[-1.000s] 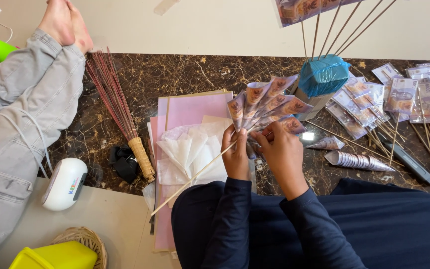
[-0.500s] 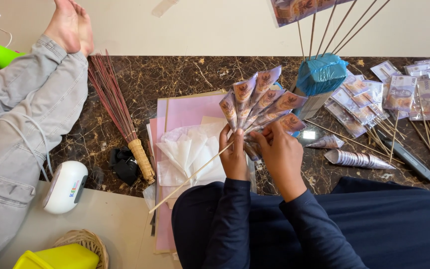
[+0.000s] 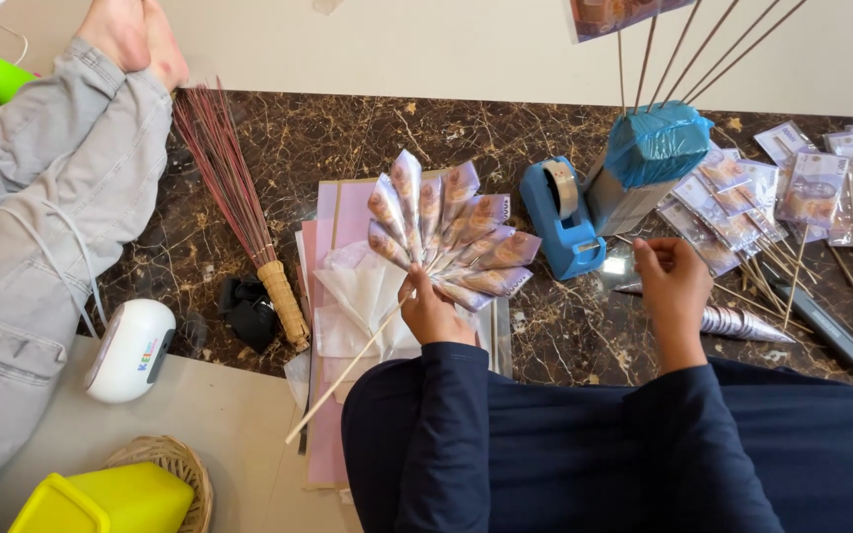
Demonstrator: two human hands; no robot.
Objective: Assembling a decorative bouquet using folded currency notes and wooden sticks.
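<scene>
Fan of cones on sticks held in one hand, the other now away from it.

The left hand is closed around the sticks of the fan of rolled-note cones, held above the pink paper sheets. The right hand has let go of the fan since a moment ago and hovers loosely curled, empty, near the blue tape dispenser, so the fan now rests on one grip alone.

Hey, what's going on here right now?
A person in dark sleeves holds a fan of rolled banknote cones on sticks in the left hand. The right hand is empty, near the blue tape dispenser. Another person's grey-trousered legs rest at the left.
</scene>
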